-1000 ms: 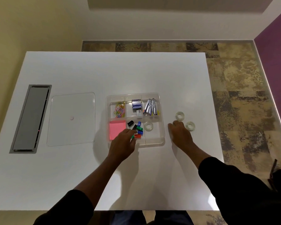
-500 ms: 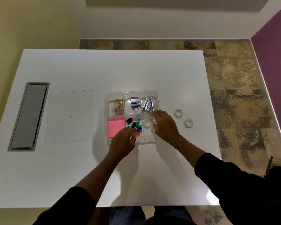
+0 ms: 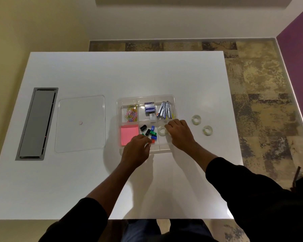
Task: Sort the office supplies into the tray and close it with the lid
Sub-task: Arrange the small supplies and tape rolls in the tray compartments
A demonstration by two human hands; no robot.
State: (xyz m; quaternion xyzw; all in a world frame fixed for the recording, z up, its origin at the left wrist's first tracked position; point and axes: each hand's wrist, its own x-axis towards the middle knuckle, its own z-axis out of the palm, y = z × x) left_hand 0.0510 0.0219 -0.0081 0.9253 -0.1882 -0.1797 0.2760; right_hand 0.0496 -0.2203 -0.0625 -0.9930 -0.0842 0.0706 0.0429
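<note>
Most of the sorting is looking done; the clear tray (image 3: 173,102), sitting at the centre of the frame on the white tabletop (image 3: 112,75), is holding coloured paper clips (image 3: 131,114) in its upper-left compartment, a small blue box (image 3: 149,107) in the upper middle, silver staplers (image 3: 165,110) in the upper right, a pink note pad (image 3: 129,134) in the lower left, coloured binder clips (image 3: 150,131) in the lower middle and one tape roll (image 3: 162,131) in the lower right. Two tape rolls (image 3: 196,119) are lying outside, right of the tray and well apart from it, so they are waiting to go in. The right hand (image 3: 179,133) is hovering over the lower-right compartment beside the roll there, fingers curled downward; whether its grip is pinching anything I cannot tell. The left hand (image 3: 136,148) is resting at the tray's lower edge near the binder clips, fingers bunched together, and whether it is holding a clip is hidden. The clear lid (image 3: 80,124) is lying flat to the left of the tray, apart from it, so the closing is not yet begun.
</note>
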